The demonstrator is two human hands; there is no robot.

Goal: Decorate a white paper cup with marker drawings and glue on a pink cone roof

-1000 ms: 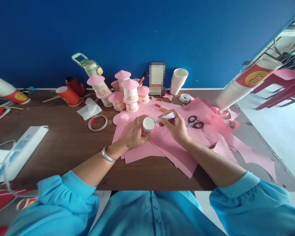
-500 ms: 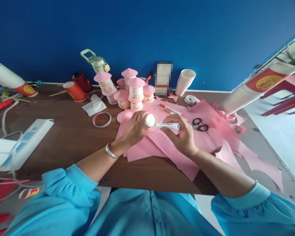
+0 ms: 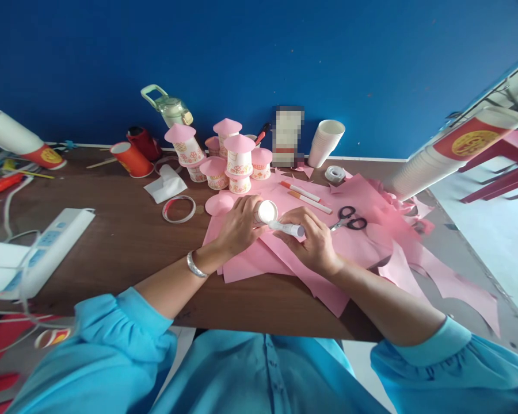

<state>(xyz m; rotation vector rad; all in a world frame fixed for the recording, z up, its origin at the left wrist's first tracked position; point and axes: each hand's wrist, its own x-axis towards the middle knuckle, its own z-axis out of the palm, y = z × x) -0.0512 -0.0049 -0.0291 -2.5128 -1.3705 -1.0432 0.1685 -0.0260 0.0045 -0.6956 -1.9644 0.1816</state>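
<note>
My left hand (image 3: 240, 225) is closed around a small white paper cup (image 3: 267, 212), its round white end facing up. In my right hand (image 3: 313, 238) is a slim, clear glue stick (image 3: 290, 229) with a whitish end. Its tip meets the cup's rim on the right side. Under both hands lie overlapping sheets of pink paper (image 3: 259, 261). Just beyond my left hand rests a pink paper cone (image 3: 219, 203). Several cup towers (image 3: 239, 164) with pink cone roofs and drawn flowers stand behind it.
Scissors (image 3: 349, 218) and two markers (image 3: 309, 202) lie on the paper to the right. A tape roll (image 3: 178, 210) is at left, near a power strip (image 3: 47, 253). Cup stacks (image 3: 326, 144) stand at the back and a longer cup stack (image 3: 440, 158) leans at right.
My right hand has shifted slightly left and down, tilting the glue stick so its far end drops. The cup has moved a little to the right.
</note>
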